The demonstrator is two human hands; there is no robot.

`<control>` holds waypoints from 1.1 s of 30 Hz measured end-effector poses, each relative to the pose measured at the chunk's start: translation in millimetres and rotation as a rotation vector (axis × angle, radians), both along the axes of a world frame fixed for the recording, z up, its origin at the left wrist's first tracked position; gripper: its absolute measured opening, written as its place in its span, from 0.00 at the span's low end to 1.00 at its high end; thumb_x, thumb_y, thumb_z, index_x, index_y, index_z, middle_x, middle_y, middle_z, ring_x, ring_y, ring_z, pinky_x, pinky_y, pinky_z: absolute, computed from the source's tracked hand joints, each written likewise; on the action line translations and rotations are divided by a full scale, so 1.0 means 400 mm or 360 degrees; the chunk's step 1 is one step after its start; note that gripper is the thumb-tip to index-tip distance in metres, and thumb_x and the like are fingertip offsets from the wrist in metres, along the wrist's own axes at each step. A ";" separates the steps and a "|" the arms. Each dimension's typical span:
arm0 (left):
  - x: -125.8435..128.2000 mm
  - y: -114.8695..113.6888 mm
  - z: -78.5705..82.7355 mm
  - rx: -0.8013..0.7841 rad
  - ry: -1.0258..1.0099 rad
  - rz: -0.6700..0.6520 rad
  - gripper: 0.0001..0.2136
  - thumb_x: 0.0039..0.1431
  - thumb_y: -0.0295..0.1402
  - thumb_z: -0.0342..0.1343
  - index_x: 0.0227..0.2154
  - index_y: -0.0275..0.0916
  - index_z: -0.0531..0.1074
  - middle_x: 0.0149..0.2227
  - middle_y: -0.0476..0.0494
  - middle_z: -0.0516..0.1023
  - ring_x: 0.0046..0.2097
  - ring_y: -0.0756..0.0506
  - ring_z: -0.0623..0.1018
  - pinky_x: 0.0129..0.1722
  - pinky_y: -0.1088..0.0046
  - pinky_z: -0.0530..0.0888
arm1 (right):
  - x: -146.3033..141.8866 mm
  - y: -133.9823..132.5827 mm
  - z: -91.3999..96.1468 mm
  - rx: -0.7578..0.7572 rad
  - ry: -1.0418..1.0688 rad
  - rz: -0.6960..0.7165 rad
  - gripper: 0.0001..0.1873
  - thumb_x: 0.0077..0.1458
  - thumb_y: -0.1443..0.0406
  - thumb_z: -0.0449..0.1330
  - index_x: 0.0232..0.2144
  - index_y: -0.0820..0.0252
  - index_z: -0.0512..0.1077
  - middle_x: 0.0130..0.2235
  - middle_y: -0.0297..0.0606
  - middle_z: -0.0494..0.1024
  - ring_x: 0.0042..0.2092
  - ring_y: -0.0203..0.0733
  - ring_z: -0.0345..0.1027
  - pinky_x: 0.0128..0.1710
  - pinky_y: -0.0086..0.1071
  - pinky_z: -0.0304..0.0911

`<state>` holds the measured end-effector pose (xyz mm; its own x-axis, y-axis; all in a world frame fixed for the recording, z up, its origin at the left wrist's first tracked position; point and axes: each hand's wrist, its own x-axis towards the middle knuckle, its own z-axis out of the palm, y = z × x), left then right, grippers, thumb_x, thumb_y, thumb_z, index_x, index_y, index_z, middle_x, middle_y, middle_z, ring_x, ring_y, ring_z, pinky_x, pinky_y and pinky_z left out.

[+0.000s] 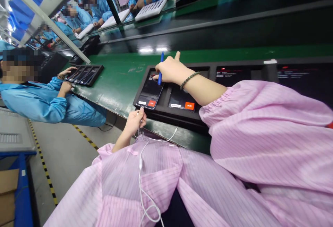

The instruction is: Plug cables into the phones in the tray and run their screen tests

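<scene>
My right hand [169,69] grips a blue pen [161,64] and reaches over the left phone [148,92], a finger at the upper part of its dark screen. That phone lies in a black tray [166,98] and bears a white label and a red square near its lower end. Just below it, my left hand [137,119] pinches a white earphone cable [141,163] close to the phone's bottom edge. Whether a plug sits in the phone is hidden by the fingers. A second phone [180,98] lies to the right, partly under my right wrist.
Farther right are more phones [231,76] with dark, lit screens. A loose cable plug [177,128] rests at the edge of the green bench [117,81]. At left, a co-worker in blue [39,98] handles another tray of phones [85,74]. More people sit across the bench.
</scene>
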<state>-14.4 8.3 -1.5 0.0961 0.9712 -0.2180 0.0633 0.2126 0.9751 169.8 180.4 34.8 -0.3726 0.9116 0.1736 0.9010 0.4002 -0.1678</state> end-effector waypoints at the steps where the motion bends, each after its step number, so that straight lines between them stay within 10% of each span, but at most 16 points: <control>1: 0.002 0.000 0.000 -0.0009 -0.0009 -0.0017 0.36 0.40 0.70 0.60 0.14 0.37 0.61 0.12 0.57 0.55 0.13 0.58 0.56 0.15 0.79 0.49 | 0.001 -0.001 0.000 -0.0029 -0.0012 0.0012 0.20 0.61 0.55 0.61 0.44 0.66 0.79 0.43 0.55 0.79 0.54 0.67 0.65 0.61 0.74 0.39; 33: 0.021 0.019 0.065 -0.0416 0.0049 -0.0096 0.30 0.59 0.59 0.57 0.17 0.40 0.57 0.10 0.56 0.55 0.13 0.57 0.52 0.14 0.80 0.50 | -0.006 0.030 -0.050 -0.0090 -0.0017 0.0029 0.26 0.62 0.48 0.56 0.36 0.66 0.79 0.37 0.54 0.78 0.48 0.62 0.68 0.58 0.63 0.51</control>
<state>-6.0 16.1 24.6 0.1414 0.8743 -0.4644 0.1121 0.4519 0.8850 167.4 192.3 15.0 -0.3905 0.9130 0.1181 0.8955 0.4065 -0.1812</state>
